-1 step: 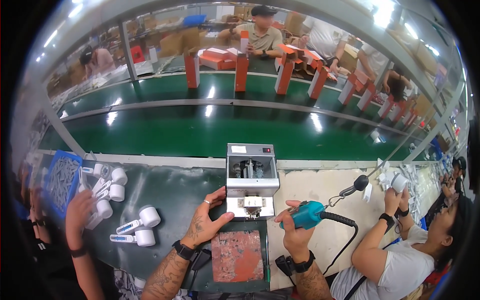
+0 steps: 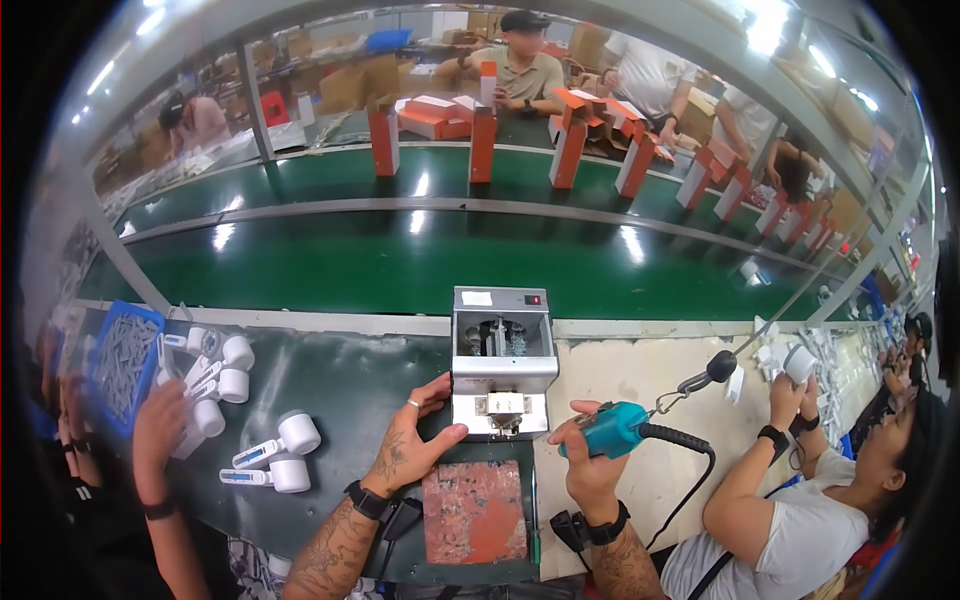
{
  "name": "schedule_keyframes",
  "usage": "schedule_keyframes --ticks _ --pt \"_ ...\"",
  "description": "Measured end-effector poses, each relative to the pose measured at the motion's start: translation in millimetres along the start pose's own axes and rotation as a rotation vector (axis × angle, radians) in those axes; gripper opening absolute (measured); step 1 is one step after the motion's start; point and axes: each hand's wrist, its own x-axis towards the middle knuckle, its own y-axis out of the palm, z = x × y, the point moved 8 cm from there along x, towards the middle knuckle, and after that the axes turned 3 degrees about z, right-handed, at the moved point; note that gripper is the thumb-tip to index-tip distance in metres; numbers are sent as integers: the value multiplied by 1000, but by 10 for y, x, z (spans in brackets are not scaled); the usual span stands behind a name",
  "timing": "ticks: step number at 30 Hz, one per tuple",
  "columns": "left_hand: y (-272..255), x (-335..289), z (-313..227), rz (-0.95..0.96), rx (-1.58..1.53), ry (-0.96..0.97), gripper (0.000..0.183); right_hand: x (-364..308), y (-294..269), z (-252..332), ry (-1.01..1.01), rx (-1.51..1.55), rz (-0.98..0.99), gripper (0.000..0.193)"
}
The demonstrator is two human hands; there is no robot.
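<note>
My left hand [image 2: 412, 445] lies against the left side of a grey metal screw feeder [image 2: 504, 365], thumb and fingers spread, holding nothing. Loose small screws show in the feeder's open well. My right hand [image 2: 592, 468] is wrapped round a teal electric screwdriver [image 2: 615, 430], which hangs by a hook from a cable and trails a black cord. Its tip points left, close to the feeder's lower right corner; the bit is hard to make out. A worn reddish pad [image 2: 474, 512] lies between my forearms. Two white cup-headed devices with handles [image 2: 290, 452] lie left of my left hand.
More white devices [image 2: 232, 385] and a blue basket of grey parts [image 2: 125, 355] are at the left, by a co-worker's hand [image 2: 160, 425]. Beyond the bench runs a green conveyor [image 2: 340, 250] with orange-white boxes [image 2: 482, 145]. A co-worker [image 2: 790, 520] sits close on my right.
The co-worker's hand at the left has shifted slightly over the white devices. My own hands have not visibly moved.
</note>
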Motion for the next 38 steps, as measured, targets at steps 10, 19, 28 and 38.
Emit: schedule_keyframes --ticks 10,19,28,38 --pt "8 11 -57 7 19 -5 65 -16 23 11 29 17 -14 36" --pt "-9 13 -74 1 42 31 67 42 103 199 -178 -126 17 61" --pt "-44 -26 -105 -11 76 9 69 28 103 174 -142 -147 2 60" --pt "-16 -36 -46 4 -2 8 67 -54 5 32 26 -78 -54 45"
